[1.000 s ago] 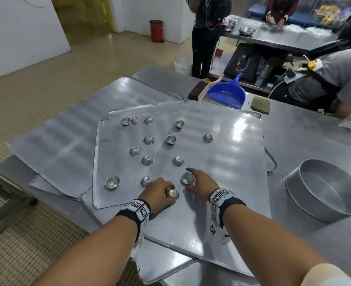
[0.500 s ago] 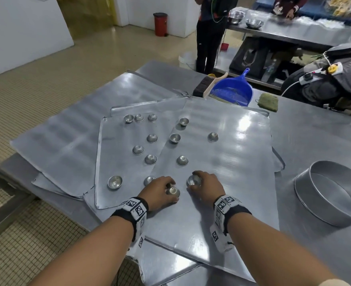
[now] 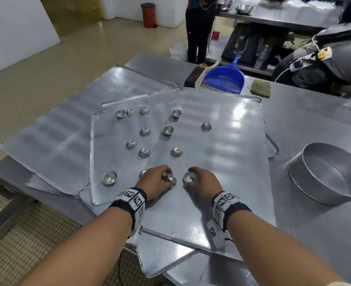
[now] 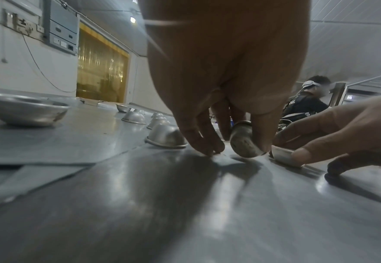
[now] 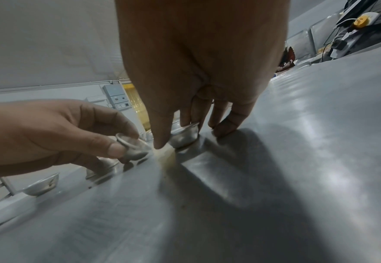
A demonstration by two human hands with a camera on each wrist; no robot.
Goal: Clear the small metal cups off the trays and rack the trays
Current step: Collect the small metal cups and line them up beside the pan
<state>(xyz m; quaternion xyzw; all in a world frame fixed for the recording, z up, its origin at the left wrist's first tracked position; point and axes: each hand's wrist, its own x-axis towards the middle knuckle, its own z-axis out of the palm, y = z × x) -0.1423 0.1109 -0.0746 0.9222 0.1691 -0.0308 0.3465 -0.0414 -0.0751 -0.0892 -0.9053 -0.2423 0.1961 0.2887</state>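
Several small metal cups (image 3: pixel 176 152) lie scattered over overlapping flat metal trays (image 3: pixel 232 153) on the steel table. My left hand (image 3: pixel 156 181) pinches one small cup (image 4: pixel 244 140) between thumb and fingers, tilted on its side just above the tray. My right hand (image 3: pixel 203 180) grips another cup (image 3: pixel 190 177) that stands upright on the top tray, thumb and fingers around its rim (image 5: pixel 185 136). An upside-down cup (image 4: pixel 165 136) sits just left of the left hand, partly hidden in the head view. An open cup (image 3: pixel 109 178) lies further left.
A round metal cake tin (image 3: pixel 327 172) stands at the right of the table. A blue dustpan (image 3: pixel 224 79), a brush and a green scouring pad (image 3: pixel 260 87) lie at the far edge. People stand and sit beyond the table. More trays stick out over the near edge.
The left hand has tipped its cup up off the tray. The right hand's fingers have curled round the cup they were touching. The head camera has moved closer.
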